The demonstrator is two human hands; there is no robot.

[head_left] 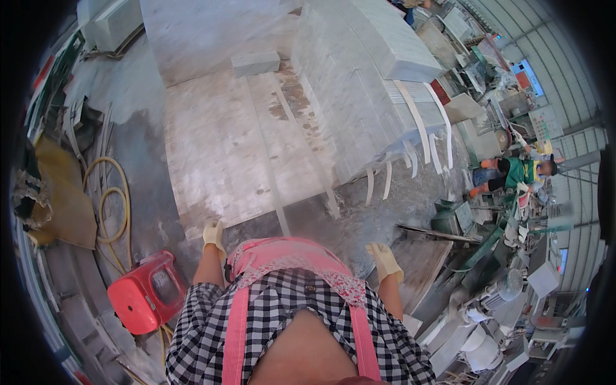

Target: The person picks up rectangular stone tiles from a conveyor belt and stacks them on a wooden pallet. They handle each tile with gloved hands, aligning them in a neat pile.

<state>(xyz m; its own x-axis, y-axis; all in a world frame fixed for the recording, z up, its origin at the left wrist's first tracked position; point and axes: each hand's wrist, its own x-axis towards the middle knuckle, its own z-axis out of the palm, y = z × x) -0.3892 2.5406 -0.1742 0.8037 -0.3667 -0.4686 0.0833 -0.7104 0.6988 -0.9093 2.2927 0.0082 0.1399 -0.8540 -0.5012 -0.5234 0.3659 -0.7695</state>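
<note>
While the gloved left hand [213, 235] is at the near edge of a big pale board [205, 154], I cannot tell if its fingers grip it. The gloved right hand [385, 262] has its fingers loose and a bit spread. Just right of them is a brown sheet [420, 269]. Ahead of the left fingers, the board lies flat, with a small gray block [256, 63] at its far end. Ahead of the right fingers is a big pale stack [343, 96] with white straps [420, 125] hanging down. Left of the left fingers are a red stool [138, 298] and a yellow hose [129, 218]. Far right is a person in green [518, 171].
</note>
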